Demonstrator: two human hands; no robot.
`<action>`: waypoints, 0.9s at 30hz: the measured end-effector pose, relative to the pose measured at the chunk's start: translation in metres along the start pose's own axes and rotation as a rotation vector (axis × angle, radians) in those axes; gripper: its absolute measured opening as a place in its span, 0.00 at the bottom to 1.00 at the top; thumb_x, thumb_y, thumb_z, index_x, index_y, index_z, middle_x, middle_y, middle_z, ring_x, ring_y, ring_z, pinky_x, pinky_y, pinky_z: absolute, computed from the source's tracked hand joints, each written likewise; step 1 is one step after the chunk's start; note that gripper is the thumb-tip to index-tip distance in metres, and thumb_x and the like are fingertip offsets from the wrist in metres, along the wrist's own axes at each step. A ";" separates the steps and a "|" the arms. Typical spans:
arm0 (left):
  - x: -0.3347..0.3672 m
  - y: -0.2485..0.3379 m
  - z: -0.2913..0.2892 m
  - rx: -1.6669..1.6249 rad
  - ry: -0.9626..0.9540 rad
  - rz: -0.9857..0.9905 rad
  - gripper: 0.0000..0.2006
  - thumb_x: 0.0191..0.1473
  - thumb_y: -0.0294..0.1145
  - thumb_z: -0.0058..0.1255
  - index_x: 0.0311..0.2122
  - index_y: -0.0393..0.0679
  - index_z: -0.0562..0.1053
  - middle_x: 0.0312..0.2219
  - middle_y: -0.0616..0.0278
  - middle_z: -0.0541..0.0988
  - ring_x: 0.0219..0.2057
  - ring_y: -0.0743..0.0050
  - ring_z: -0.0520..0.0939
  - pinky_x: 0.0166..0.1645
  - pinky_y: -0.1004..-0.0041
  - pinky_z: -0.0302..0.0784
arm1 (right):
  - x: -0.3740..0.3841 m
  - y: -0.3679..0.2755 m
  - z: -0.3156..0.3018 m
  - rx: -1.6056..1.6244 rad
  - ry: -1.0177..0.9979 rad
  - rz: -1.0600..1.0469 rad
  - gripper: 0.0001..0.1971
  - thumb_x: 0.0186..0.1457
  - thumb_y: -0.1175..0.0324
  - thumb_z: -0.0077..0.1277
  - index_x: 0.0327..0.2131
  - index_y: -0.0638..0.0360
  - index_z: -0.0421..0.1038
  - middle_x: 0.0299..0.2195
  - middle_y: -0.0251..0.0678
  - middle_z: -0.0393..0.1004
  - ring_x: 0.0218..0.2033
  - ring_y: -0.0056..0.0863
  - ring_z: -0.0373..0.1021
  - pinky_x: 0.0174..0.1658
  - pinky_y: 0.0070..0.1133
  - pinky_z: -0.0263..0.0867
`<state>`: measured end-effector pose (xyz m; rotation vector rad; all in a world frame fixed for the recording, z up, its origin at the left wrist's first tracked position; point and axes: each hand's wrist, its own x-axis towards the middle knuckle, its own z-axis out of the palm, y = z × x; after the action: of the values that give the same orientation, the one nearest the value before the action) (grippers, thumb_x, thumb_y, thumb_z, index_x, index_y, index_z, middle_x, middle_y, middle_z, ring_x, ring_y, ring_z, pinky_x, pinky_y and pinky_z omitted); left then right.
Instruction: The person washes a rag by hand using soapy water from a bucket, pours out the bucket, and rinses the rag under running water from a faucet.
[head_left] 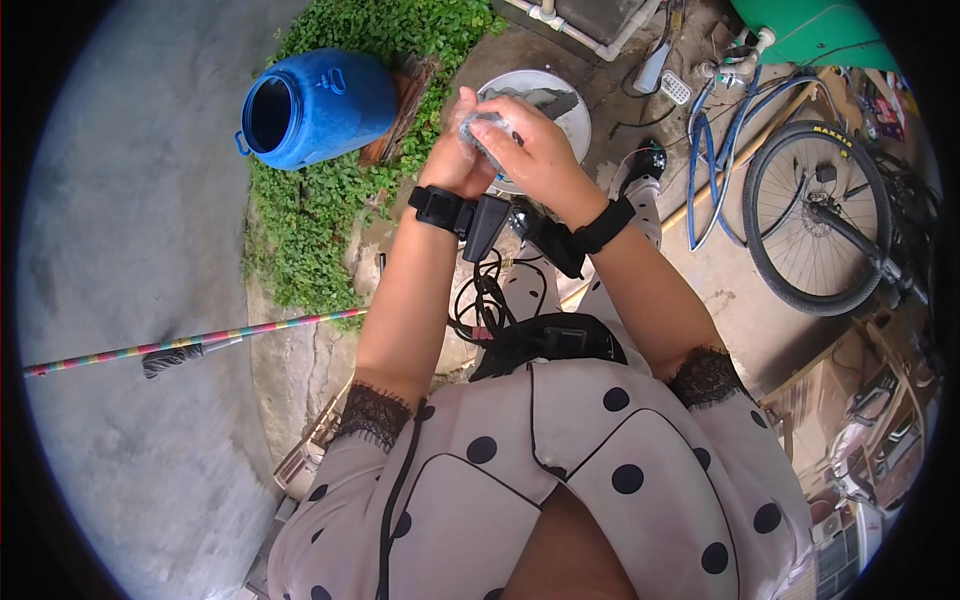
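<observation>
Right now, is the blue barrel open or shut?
Open: no lid covers the blue barrel, and its dark inside shows.

Plants [310, 225], barrel [345, 105] and bicycle [828, 215] show an outdoor yard [725, 315].

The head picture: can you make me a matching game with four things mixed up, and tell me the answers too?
Things:
1. Cloth
2. Barrel
3. Wheel
4. Pole

Clues:
A. Striped in many colours
B. At the right side of the picture, with spokes
C. Grey, between the left hand and the right hand
D. Blue, with a round open mouth

Pairs: 1-C, 2-D, 3-B, 4-A
</observation>
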<state>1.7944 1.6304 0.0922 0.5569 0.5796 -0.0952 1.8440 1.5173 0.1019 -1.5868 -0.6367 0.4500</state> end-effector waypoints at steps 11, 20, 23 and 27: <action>0.006 -0.001 -0.012 0.362 0.222 0.276 0.13 0.58 0.31 0.36 0.47 0.38 0.63 0.41 0.57 0.71 0.43 0.69 0.72 0.46 0.68 0.69 | 0.015 0.003 0.016 -0.465 0.118 0.135 0.18 0.50 0.56 0.45 0.33 0.64 0.68 0.35 0.49 0.70 0.32 0.45 0.69 0.35 0.33 0.66; 0.001 -0.007 0.011 0.406 0.114 0.304 0.13 0.56 0.28 0.40 0.46 0.36 0.61 0.41 0.56 0.70 0.43 0.69 0.71 0.49 0.68 0.65 | 0.033 0.095 -0.020 -0.069 0.166 0.471 0.21 0.53 0.52 0.44 0.42 0.59 0.65 0.37 0.37 0.71 0.36 0.31 0.70 0.36 0.28 0.66; -0.013 0.002 -0.005 0.425 0.163 0.282 0.15 0.55 0.29 0.42 0.46 0.38 0.60 0.41 0.58 0.69 0.43 0.68 0.70 0.50 0.68 0.64 | 0.021 0.024 -0.024 0.647 -0.041 0.775 0.34 0.49 0.44 0.47 0.50 0.63 0.58 0.46 0.41 0.65 0.40 0.36 0.69 0.37 0.34 0.67; -0.009 0.010 -0.009 0.408 0.213 0.116 0.18 0.54 0.36 0.45 0.47 0.41 0.60 0.40 0.61 0.68 0.42 0.67 0.70 0.48 0.66 0.66 | 0.014 0.040 -0.014 0.481 -0.102 0.645 0.29 0.43 0.55 0.55 0.46 0.64 0.63 0.44 0.41 0.66 0.41 0.32 0.68 0.38 0.27 0.67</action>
<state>1.7851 1.6429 0.0953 1.0045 0.7393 -0.0437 1.8692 1.5139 0.0655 -1.2783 -0.0533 1.0805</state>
